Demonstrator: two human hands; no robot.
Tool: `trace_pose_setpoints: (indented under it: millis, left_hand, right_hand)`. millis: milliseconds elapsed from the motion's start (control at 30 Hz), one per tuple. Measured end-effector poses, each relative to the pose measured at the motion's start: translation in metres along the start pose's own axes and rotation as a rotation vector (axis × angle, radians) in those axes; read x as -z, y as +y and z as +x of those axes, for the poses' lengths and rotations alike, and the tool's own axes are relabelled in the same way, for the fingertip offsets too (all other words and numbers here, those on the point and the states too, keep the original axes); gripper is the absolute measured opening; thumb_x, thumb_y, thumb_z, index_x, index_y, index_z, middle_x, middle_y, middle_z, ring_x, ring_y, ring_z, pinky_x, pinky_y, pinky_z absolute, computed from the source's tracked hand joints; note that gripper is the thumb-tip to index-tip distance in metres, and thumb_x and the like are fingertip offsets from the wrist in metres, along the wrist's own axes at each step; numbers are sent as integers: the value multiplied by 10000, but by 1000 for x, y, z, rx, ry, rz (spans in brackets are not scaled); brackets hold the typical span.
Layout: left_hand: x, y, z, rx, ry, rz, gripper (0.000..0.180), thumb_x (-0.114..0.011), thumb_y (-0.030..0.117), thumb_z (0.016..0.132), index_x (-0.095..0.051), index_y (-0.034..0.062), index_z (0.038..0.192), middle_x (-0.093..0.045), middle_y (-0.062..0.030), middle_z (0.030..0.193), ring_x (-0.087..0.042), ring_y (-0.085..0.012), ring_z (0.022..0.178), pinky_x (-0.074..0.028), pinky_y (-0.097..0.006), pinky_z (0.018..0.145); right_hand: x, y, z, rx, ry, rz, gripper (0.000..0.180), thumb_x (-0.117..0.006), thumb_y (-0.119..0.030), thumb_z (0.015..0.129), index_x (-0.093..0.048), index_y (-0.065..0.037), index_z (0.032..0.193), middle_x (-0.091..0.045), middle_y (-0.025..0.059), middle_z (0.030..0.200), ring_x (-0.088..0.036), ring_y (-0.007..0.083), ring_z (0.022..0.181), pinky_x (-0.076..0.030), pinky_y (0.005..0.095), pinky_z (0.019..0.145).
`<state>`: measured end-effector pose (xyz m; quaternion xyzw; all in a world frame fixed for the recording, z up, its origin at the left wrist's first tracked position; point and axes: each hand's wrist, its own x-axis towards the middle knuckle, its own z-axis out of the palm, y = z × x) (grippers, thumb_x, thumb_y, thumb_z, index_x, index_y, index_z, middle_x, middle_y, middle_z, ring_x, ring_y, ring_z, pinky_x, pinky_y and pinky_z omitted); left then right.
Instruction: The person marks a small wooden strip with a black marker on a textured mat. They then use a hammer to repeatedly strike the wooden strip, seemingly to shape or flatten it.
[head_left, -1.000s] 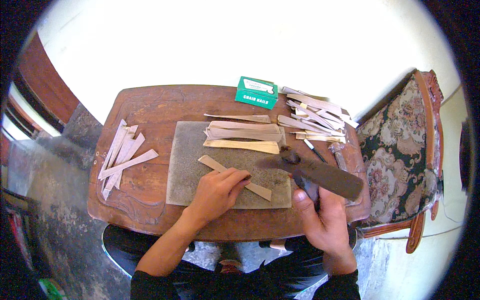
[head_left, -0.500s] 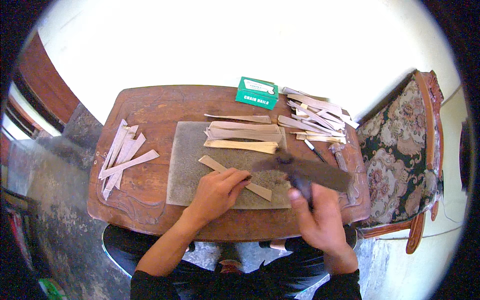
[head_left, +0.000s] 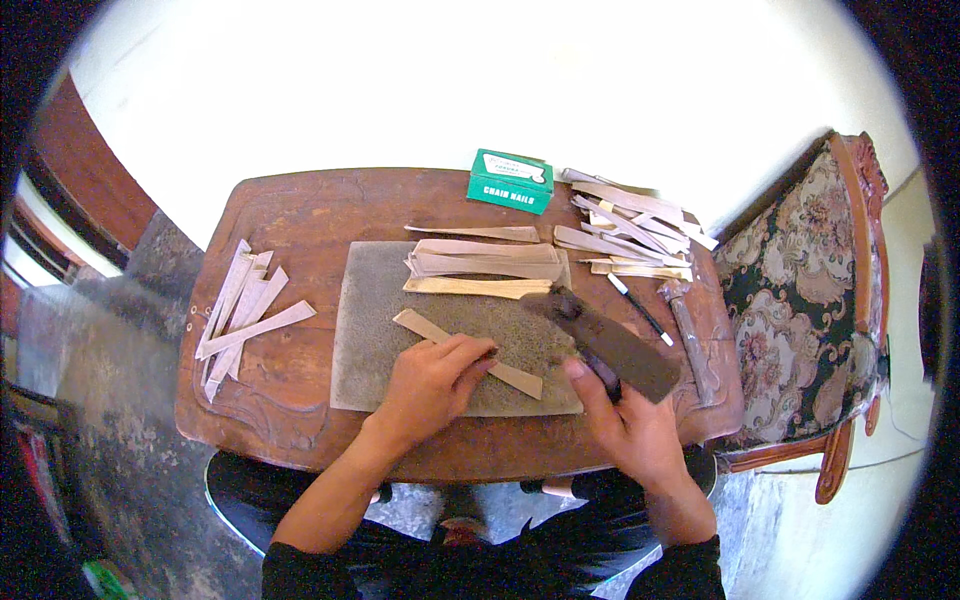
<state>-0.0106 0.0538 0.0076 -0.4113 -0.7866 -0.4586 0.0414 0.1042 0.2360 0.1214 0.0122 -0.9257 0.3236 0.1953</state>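
1. Left hand (head_left: 432,385) flat, fingers spread over wooden strip (head_left: 467,352), pinning it to grey mat (head_left: 365,330) at table (head_left: 290,215) front edge.
2. Right hand (head_left: 630,425) closed round broad dark blade (head_left: 610,340), probably a cleaver, angled above strip's right end.

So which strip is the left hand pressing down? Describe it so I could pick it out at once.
On the wooden table lies a grey mat. The strip lies slanted across the mat's near half, under the left hand. Unlike the strips stacked at the mat's far edge, it lies alone and slanted, with the cleaver in the right hand beside it.
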Motion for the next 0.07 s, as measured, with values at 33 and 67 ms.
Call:
trace_pose_setpoints:
  millis: [33, 67]
  left_hand:
    - [0, 1, 1, 5, 7, -18, 153, -693, 132, 891, -701, 48, 1019, -710, -144, 946, -693, -344, 843, -553, -423, 724]
    - [0, 1, 2, 2, 8, -19, 153, -693, 132, 891, -701, 48, 1019, -710, -144, 946, -693, -344, 843, -553, -423, 724]
  right_hand:
    - [-2, 9, -1, -77, -47, -25, 391, -712, -201, 890, -566, -53, 1222, -642, 248, 1050, -654, 417, 934, -504, 513, 817]
    - [-7, 23, -4, -153, -95, -50, 532, -741, -212, 862, -497, -91, 1319, -639, 246, 1084, -654, 400, 977, -501, 498, 859]
